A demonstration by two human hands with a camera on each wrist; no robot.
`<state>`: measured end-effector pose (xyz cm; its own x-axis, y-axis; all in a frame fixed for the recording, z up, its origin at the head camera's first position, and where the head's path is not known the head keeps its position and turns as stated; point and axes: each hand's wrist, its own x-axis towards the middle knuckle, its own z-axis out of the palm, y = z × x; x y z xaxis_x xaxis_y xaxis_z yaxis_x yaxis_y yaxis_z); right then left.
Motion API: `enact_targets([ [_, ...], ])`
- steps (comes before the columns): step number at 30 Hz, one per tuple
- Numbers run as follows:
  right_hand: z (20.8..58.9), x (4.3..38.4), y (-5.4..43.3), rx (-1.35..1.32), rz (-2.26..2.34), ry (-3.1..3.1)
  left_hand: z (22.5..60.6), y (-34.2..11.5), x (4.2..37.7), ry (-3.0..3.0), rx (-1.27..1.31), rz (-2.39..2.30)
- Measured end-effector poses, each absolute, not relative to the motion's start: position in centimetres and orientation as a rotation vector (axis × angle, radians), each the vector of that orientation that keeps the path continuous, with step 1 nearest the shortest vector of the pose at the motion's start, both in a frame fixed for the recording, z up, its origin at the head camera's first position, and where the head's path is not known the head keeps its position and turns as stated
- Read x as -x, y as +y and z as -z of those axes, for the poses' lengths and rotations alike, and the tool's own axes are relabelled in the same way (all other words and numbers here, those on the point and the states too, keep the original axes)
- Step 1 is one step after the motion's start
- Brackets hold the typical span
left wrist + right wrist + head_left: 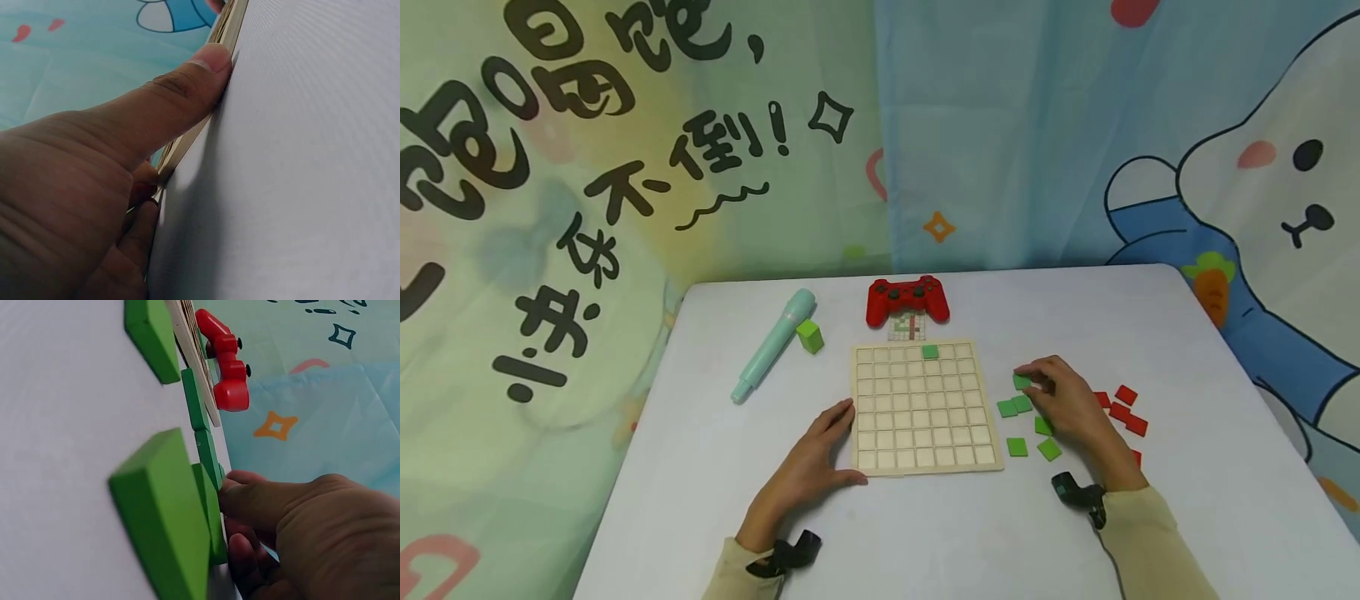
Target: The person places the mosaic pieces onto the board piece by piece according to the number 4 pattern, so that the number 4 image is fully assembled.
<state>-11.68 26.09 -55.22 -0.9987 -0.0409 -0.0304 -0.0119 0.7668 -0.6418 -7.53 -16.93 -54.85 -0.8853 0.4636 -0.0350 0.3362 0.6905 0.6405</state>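
A pale wooden grid board (925, 408) lies flat on the white table, with one green square tile (930, 352) in its far row. My left hand (812, 454) rests at the board's near left corner, fingers along the left side and thumb straight against the front edge (203, 119). Right of the board, my right hand (1067, 404) pinches a green tile (1021, 382) between thumb and fingers, low at the table. Several loose green tiles (1017, 447) lie around that hand. In the right wrist view, a nearer green tile (159, 512) partly hides others.
Several red tiles (1137, 425) lie right of my right hand, some partly hidden by it. A red game controller (907, 300) sits behind the board on a small patterned card (907, 327). At the left are a mint-green microphone-shaped object (775, 346) and a green cube (810, 336).
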Motion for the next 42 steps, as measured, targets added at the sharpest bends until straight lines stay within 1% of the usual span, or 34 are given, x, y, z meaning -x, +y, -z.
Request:
enact_targets([
  [5,54.7,11.9,26.0,0.051,1.008,2.93,54.9,-16.9,7.7,2.705,-0.668,-0.976],
  [9,53.0,12.4,24.7,0.131,0.933,2.929,54.9,-16.9,7.5,2.705,-0.658,-0.993],
  [12,51.2,12.8,22.7,0.242,0.893,2.901,54.8,-17.0,7.4,2.701,-0.652,-0.997],
  [16,49.9,14.1,20.0,0.472,0.887,2.877,54.7,-17.1,7.4,2.697,-0.643,-0.987],
  [20,49.8,16.0,17.2,0.658,0.892,2.831,54.7,-17.3,7.5,2.705,-0.645,-0.993],
  [24,50.1,17.7,14.8,0.758,0.903,2.739,54.8,-17.3,7.6,2.706,-0.652,-0.995],
  [27,50.6,18.4,13.7,0.766,0.897,2.691,55.0,-17.1,7.7,2.7,-0.662,-0.995],
  [36,51.5,19.5,12.0,0.677,0.831,2.67,55.1,-16.9,7.9,2.711,-0.67,-0.97],
  [42,51.4,19.2,12.7,0.772,0.831,2.704,55.2,-17.0,7.6,2.713,-0.663,-0.973],
])
